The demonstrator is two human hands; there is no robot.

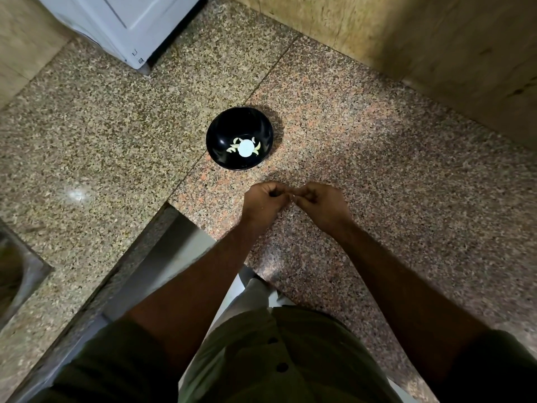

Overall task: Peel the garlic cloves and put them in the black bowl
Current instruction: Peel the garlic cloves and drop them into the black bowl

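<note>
The black bowl (222,129) sits on the speckled granite counter (377,170). Several pale peeled garlic cloves (232,149) lie in it around a bright white round spot at its bottom. Just in front of the bowl my left hand (263,203) and my right hand (321,205) meet above the counter with curled fingers. Between their fingertips they pinch a small garlic clove (293,194), of which only a pale tip shows. The rest of the clove is hidden by my fingers.
A white appliance (125,24) stands at the back left. Tan wall tiles (406,39) run along the back right. A steel sink edge (20,271) shows at the far left. The counter's front edge (139,245) cuts in diagonally near my body.
</note>
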